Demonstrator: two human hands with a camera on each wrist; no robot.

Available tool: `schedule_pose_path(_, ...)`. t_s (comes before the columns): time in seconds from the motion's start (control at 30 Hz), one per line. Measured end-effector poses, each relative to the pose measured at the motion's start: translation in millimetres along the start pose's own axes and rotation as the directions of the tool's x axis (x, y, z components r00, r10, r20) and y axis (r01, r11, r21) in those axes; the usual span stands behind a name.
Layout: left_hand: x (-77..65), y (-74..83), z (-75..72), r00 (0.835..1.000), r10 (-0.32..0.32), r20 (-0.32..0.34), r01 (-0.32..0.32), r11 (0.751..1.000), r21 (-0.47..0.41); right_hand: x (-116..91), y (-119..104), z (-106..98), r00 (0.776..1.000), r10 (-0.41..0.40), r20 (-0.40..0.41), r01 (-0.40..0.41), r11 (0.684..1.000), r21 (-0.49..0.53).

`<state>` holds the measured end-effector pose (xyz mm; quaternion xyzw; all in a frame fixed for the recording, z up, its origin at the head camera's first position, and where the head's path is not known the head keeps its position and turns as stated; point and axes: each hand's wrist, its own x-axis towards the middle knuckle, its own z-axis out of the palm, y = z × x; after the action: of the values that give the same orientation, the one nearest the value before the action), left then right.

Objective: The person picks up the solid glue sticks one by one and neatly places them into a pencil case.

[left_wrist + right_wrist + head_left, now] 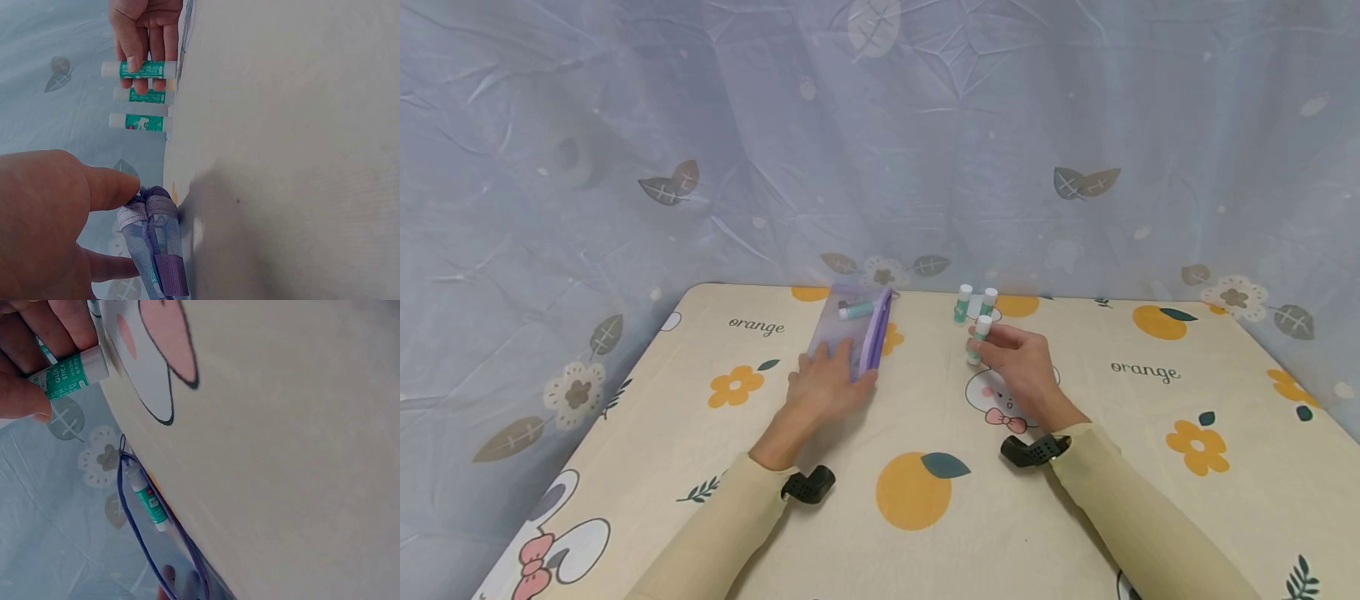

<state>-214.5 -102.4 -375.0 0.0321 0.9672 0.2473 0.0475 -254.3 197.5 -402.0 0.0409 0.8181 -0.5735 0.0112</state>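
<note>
1. One green-and-white plastic glue stick (pixel 979 342) is near the surface's (pixel 925 408) far edge, roughly upright, pinched between the thumb and curled fingers of your right hand (pixel 1021 365).
2. Expect it light, stiff and smooth; hold it round the labelled barrel, not the cap.
3. Your left hand (pixel 826 385) grips the near end of a purple mesh pouch (pixel 825 327), probably limp, its mouth gaping toward the surface's right edge; another glue stick (pixel 859 311) lies inside.
4. Two capped green-and-white sticks (pixel 961 307) stand by the far edge, just beyond your right hand; a bump could topple them.
</note>
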Motion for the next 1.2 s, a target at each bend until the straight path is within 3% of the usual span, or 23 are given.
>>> schedule_pose_path(0.27, -0.1, -0.5, 0.9, 1.0, 0.0, 0.004, 0.0, 1.0, 0.004, 2.7, -8.5, -2.9, 0.999, -0.03, 0.013, 0.029, 0.999, 0.032)
schedule_pose_path(0.6, 0.9, -0.7, 0.7, 1.0, -0.006, 0.005, 0.006, 1.0, 0.008, 6.9, -20.6, -5.2, 1.0, -0.008, -0.008, 0.008, 0.999, 0.053)
schedule_pose_path(1.2, 1.9, -0.7, 2.1, 1.0, -0.003, 0.005, 0.003, 1.0, 0.024, 17.4, -45.7, -7.8, 0.996, -0.09, -0.023, 0.093, 0.987, 0.129)
